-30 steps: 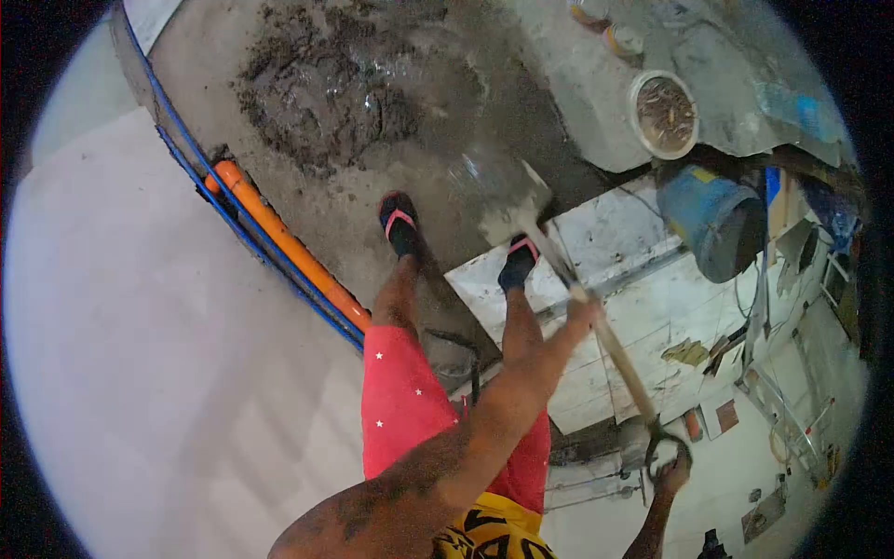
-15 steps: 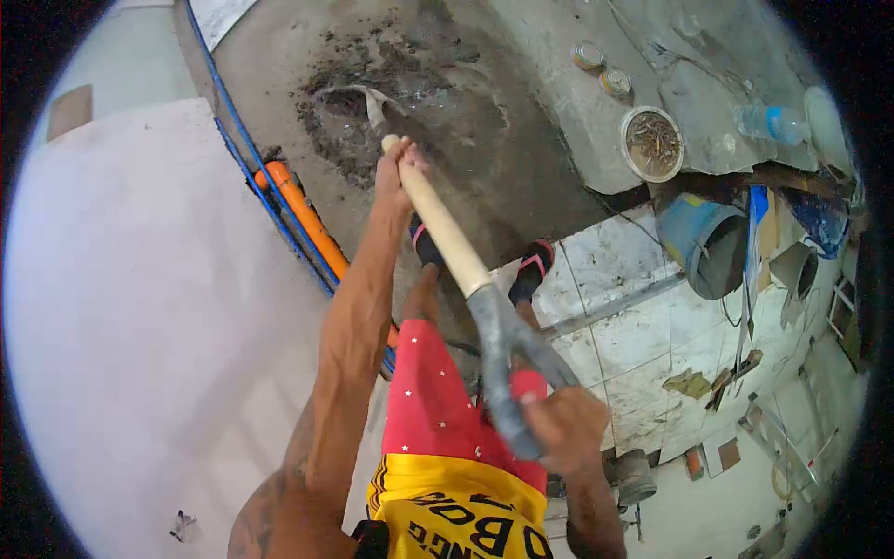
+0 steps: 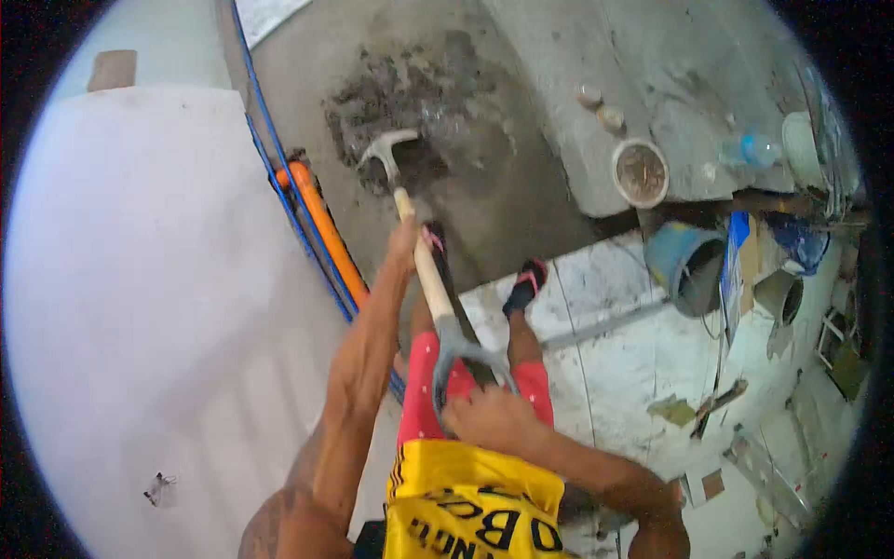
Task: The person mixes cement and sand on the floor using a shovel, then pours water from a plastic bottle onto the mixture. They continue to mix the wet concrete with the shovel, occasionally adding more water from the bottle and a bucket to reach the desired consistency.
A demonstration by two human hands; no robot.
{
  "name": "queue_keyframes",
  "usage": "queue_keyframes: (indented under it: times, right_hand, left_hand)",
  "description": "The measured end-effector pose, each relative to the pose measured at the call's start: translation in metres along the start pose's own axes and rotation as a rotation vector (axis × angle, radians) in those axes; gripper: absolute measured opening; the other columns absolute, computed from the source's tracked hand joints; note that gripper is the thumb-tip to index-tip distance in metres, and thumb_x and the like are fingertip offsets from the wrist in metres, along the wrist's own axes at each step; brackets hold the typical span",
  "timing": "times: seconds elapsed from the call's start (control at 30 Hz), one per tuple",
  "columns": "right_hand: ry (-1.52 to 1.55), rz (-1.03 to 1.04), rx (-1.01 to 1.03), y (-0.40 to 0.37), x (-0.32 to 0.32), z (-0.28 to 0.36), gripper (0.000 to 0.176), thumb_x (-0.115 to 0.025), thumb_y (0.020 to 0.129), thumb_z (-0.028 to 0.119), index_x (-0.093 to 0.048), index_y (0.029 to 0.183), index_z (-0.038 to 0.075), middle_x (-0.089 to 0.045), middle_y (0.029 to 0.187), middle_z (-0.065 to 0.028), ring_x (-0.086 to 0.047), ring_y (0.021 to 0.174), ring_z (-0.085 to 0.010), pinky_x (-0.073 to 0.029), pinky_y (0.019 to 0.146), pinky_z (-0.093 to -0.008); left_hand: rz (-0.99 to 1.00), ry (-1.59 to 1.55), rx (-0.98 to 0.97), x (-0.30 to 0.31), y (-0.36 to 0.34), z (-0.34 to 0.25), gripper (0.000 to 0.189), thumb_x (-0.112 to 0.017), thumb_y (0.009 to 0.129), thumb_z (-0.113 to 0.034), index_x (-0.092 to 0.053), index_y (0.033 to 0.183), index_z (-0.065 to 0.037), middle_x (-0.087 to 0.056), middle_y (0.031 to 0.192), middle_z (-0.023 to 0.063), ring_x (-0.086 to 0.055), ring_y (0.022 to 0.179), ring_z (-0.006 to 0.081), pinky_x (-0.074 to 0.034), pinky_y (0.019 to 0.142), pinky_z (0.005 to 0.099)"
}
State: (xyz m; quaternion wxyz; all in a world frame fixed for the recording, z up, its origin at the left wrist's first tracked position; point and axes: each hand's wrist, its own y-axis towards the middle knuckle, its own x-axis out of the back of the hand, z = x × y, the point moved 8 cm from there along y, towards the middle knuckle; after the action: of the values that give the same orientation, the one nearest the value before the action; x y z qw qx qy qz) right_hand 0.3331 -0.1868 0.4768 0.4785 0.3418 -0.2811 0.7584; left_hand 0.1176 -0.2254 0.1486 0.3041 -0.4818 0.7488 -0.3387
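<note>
Pulled in closer to the body since the earlier frame, the shovel [image 3: 431, 279] now has its blade at the near edge of the wet mix [image 3: 410, 93]. Left hand [image 3: 407, 245] — lower down the wooden shaft — has come back with it, fingers closed round the wood; right hand [image 3: 484, 416] has swung in before the yellow shirt [image 3: 480, 503], gripping the grey handle. Sandalled feet stand between mix and body; an orange pipe [image 3: 326, 231] runs left, a bucket [image 3: 684, 268] sits right.
</note>
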Motion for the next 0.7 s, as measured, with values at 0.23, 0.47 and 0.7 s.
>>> queue_keyframes:
  times: [0.23,0.47,0.7]
  right_hand:
    - [0.065,0.097,-0.009,-0.046,0.008,0.020,0.018,-0.057,0.075,0.022,-0.059,0.089,0.010,-0.051,0.070,-0.0009,-0.055,0.063,-0.0160,-0.043,0.051,-0.0304]
    - [0.441,-0.208,-0.611,-0.134,0.055,-0.022,0.032,-0.068,0.070,0.022,-0.059,0.096,0.008,-0.056,0.076,-0.0042,-0.056,0.066,-0.0209,-0.046,0.057,-0.0336]
    - [1.070,-1.457,-1.883,-0.386,-0.090,0.036,0.018,-0.063,0.079,0.008,-0.055,0.094,0.000,-0.050,0.066,-0.0028,-0.044,0.049,-0.0121,-0.039,0.045,-0.0297]
  left_hand:
    - [-0.135,-0.194,0.185,-0.007,-0.050,0.055,0.029,-0.056,0.090,-0.033,-0.051,0.080,-0.006,-0.051,0.061,0.0057,-0.052,0.050,0.0171,-0.047,0.046,0.0323]
    - [-0.067,-0.574,0.187,-0.072,-0.038,0.051,0.024,-0.060,0.087,-0.028,-0.051,0.080,-0.007,-0.051,0.061,0.0058,-0.054,0.050,0.0183,-0.049,0.044,0.0308]
    - [0.244,-0.336,0.474,-0.144,0.038,0.248,0.019,-0.063,0.086,-0.020,-0.054,0.075,-0.008,-0.053,0.061,0.0039,-0.053,0.051,0.0188,-0.047,0.047,0.0318]
